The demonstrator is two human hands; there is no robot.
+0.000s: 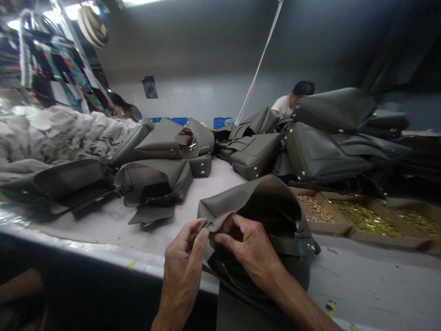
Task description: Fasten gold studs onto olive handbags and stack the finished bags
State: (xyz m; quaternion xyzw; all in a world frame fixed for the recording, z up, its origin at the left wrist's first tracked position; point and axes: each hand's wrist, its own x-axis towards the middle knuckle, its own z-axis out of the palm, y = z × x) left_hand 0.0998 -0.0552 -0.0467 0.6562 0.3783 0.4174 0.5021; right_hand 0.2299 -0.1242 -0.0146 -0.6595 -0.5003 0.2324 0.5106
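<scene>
A dark grey-green handbag (227, 197) lies at the table's front edge with its mouth open toward me and its flap hanging down over the edge. My left hand (184, 257) pinches the bag's left rim between thumb and fingers, close to a small strap tab. On the same rim, just to the right, my right hand (250, 246) grips the edge with thumb and fingertips, its fingers partly inside the opening. Whether a small fitting sits between the fingertips is hidden. A metal stud shows on the strap at the bag's right side.
Cardboard trays of small brass-coloured fittings (365, 218) stand to the right. Similar bags are piled at the right (327, 151) and along the back; two open ones (155, 181) lie at the left. Pale cloth pieces (65, 128) are heaped behind. Two people (284, 103) sit beyond the piles.
</scene>
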